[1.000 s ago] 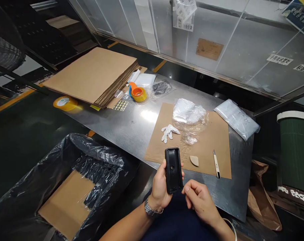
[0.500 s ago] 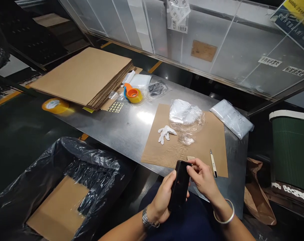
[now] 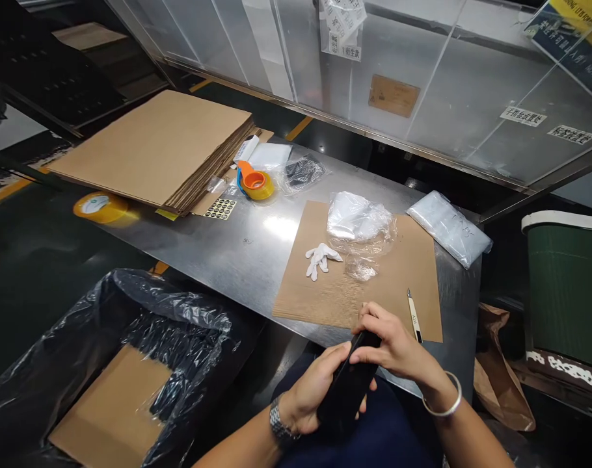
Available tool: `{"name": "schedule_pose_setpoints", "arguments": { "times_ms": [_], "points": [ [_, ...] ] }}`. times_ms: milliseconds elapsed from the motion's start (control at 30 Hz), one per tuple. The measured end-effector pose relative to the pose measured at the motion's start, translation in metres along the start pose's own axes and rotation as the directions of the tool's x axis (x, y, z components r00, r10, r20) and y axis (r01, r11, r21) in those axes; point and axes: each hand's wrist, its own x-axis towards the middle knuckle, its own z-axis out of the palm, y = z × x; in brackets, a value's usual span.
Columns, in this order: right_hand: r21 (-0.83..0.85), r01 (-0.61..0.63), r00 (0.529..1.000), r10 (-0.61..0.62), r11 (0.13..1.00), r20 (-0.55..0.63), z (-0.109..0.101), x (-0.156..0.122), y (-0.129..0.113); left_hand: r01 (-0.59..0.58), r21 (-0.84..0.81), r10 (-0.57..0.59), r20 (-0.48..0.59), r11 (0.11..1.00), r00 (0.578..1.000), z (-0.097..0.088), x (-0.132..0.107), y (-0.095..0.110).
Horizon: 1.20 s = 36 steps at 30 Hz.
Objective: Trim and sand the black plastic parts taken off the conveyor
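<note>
In the head view my left hand (image 3: 313, 396) is wrapped round a black phone-shaped object (image 3: 349, 387), held tilted over my lap at the table's front edge. Some of its fingertips show on the far side. My right hand (image 3: 386, 341) is closed on the upper end of the same object, thumb on its near face and fingers over the top. Exactly what kind of object it is, I cannot tell. Beyond my hands lies a brown cardboard sheet (image 3: 296, 292). On it are a pale craft knife (image 3: 414, 315), a white glove (image 3: 321, 260) and crumpled clear plastic (image 3: 357, 221).
A stack of cardboard (image 3: 159, 143) fills the table's far left, beside an orange tape dispenser (image 3: 255, 184) and a tape roll (image 3: 99, 207). A filled plastic bag (image 3: 449, 227) lies at right. A black-lined bin (image 3: 193, 309) stands on the floor at lower left.
My right hand has shifted from pinching the top corner to gripping over the object's upper end. The object is tilted further, and its face is less in view.
</note>
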Motion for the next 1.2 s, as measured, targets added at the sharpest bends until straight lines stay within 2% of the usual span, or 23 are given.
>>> {"name": "schedule_pose_setpoints", "arguments": {
  "times_ms": [133, 200, 267, 333, 433, 500, 567, 633, 667, 733, 767, 800, 867, 900, 967, 1033, 1100, 1200],
  "points": [
    [0.131, -0.033, 0.997, 0.023, 0.991, 0.078, -0.003, 0.005, 0.008, 0.109, 0.012, -0.11, 0.113, 0.994, 0.988, -0.003, 0.0, 0.0],
    [0.225, -0.122, 0.992, 0.109, 0.967, 0.069, -0.002, 0.005, 0.011, 0.157, -0.003, -0.155, 0.159, 0.988, 0.975, -0.004, 0.001, 0.0],
    [0.295, -0.203, 0.978, 0.21, 0.934, 0.009, 0.001, 0.003, 0.01, 0.179, 0.0, -0.177, 0.177, 0.984, 0.968, -0.005, 0.003, -0.001],
    [0.307, -0.2, 0.976, 0.218, 0.93, -0.024, 0.005, 0.001, 0.007, 0.134, 0.005, -0.134, 0.126, 0.991, 0.983, -0.006, 0.004, -0.002],
    [0.217, -0.106, 0.993, 0.114, 0.97, -0.024, 0.011, -0.002, 0.004, -0.015, 0.032, 0.015, -0.016, 0.999, 1.0, -0.004, 0.004, -0.004],
    [0.224, -0.144, 0.985, 0.161, 0.964, -0.062, 0.015, -0.003, 0.008, -0.072, 0.083, 0.074, -0.024, 0.994, 0.997, -0.002, 0.004, -0.004],
    [0.357, -0.252, 0.944, 0.31, 0.899, -0.115, 0.019, -0.001, 0.016, -0.093, 0.123, 0.092, 0.021, 0.988, 0.996, 0.0, 0.002, -0.002],
    [0.497, -0.305, 0.877, 0.443, 0.813, -0.187, 0.024, 0.001, 0.025, -0.113, 0.123, 0.108, 0.048, 0.986, 0.993, 0.002, 0.0, 0.0],
    [0.534, -0.293, 0.841, 0.479, 0.793, -0.25, 0.026, 0.002, 0.029, -0.121, 0.117, 0.115, 0.051, 0.986, 0.992, 0.002, -0.001, 0.0],
    [0.541, -0.232, 0.78, 0.487, 0.808, -0.392, 0.03, 0.002, 0.033, -0.18, 0.136, 0.177, 0.039, 0.974, 0.984, 0.001, -0.001, 0.0],
    [0.529, -0.201, 0.77, 0.467, 0.824, -0.435, 0.033, 0.002, 0.033, -0.243, 0.174, 0.244, 0.019, 0.954, 0.97, 0.001, 0.0, 0.0],
    [0.516, -0.178, 0.78, 0.44, 0.838, -0.446, 0.037, 0.0, 0.033, -0.322, 0.236, 0.332, -0.005, 0.917, 0.943, 0.0, 0.0, -0.001],
    [0.495, -0.169, 0.825, 0.396, 0.852, -0.402, 0.045, -0.004, 0.03, -0.471, 0.413, 0.533, -0.043, 0.78, 0.845, -0.002, 0.003, -0.004],
    [0.49, -0.18, 0.839, 0.393, 0.853, -0.376, 0.05, -0.006, 0.029, -0.506, 0.512, 0.611, -0.046, 0.694, 0.79, -0.003, 0.004, -0.006],
    [0.495, -0.199, 0.828, 0.416, 0.846, -0.377, 0.059, -0.008, 0.026, -0.504, 0.678, 0.705, -0.03, 0.535, 0.708, -0.005, 0.005, -0.009],
    [0.538, -0.18, 0.789, 0.447, 0.823, -0.421, 0.066, -0.006, 0.023, -0.463, 0.779, 0.749, -0.012, 0.422, 0.662, -0.006, 0.006, -0.011],
    [0.633, -0.123, 0.76, 0.482, 0.765, -0.435, 0.069, -0.003, 0.02, -0.429, 0.829, 0.773, -0.007, 0.36, 0.634, -0.007, 0.006, -0.012],
    [0.755, -0.063, 0.744, 0.535, 0.653, -0.4, 0.069, 0.002, 0.019, -0.407, 0.848, 0.792, -0.024, 0.339, 0.609, -0.008, 0.006, -0.012]
  ]
}}
